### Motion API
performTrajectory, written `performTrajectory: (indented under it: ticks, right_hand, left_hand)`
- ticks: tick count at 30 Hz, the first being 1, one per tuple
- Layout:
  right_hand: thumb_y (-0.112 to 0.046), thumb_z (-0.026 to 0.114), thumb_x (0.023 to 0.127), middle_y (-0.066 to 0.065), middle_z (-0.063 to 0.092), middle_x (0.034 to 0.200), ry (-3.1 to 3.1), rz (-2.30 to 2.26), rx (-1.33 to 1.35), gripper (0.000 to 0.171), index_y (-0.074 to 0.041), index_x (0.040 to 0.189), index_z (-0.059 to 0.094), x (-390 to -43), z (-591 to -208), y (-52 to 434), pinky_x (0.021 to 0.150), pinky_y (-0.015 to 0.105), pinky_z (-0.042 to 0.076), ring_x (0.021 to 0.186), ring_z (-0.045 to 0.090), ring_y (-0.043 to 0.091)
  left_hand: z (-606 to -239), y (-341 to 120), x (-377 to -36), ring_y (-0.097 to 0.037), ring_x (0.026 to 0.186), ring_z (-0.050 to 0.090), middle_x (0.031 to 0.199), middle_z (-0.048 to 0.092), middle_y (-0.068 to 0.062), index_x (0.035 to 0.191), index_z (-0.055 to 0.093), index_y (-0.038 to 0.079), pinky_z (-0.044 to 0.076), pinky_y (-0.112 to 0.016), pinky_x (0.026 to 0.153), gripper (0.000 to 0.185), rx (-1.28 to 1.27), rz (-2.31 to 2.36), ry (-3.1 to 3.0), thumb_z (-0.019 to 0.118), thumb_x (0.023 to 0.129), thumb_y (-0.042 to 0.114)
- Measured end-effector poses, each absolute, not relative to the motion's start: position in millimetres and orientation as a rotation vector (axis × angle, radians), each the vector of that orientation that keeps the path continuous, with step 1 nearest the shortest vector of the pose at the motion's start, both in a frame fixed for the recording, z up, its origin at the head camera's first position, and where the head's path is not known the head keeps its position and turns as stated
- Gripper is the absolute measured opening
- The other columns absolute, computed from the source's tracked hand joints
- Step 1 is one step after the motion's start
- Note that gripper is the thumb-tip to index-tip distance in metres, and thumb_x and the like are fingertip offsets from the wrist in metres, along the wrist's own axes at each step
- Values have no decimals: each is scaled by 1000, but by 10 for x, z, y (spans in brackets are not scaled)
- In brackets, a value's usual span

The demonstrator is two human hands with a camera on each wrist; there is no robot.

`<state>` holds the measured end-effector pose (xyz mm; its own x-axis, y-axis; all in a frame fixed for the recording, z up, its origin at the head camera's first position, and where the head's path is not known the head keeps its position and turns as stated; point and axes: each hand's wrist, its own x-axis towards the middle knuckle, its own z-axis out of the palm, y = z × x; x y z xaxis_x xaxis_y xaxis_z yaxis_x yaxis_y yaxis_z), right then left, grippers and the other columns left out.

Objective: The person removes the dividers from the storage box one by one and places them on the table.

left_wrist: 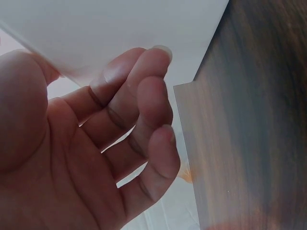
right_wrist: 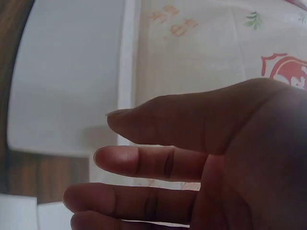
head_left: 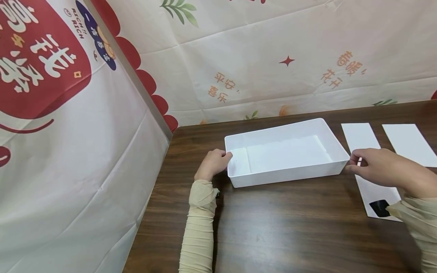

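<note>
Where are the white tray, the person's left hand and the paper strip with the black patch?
tray [head_left: 269, 179], head view, front wall
left hand [head_left: 212, 163], head view, knuckles
strip [head_left: 361, 135], head view, bare upper part

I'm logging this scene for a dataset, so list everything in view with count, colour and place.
plastic tray: one, white, mid-table between the hands
paper sheets: two, white, right of the tray; the nearer one bears a black patch
table: one, dark wood
printed cloth: cream with red and orange print, behind and to the left
left hand: grips the tray's left rim
right hand: at the tray's right corner, fingers straight, over the nearer sheet
</note>
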<state>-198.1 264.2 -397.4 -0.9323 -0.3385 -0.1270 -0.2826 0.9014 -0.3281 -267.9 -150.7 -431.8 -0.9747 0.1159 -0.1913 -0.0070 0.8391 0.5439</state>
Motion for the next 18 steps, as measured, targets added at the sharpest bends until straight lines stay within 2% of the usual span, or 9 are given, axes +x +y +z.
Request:
performTrajectory:
  ticks: [18]
  right_hand:
    - [-25,61,97,-2,55,71,2865,-585,-565,18,-7,95,58,-2175,-3820,2158,53,33,39,57,49,14]
  left_hand:
    - [-4313,-1515,-2684,-19,67,54,69,61,-3,76,65,12,41,-31,63,43,74,828,2796,40,99,38]
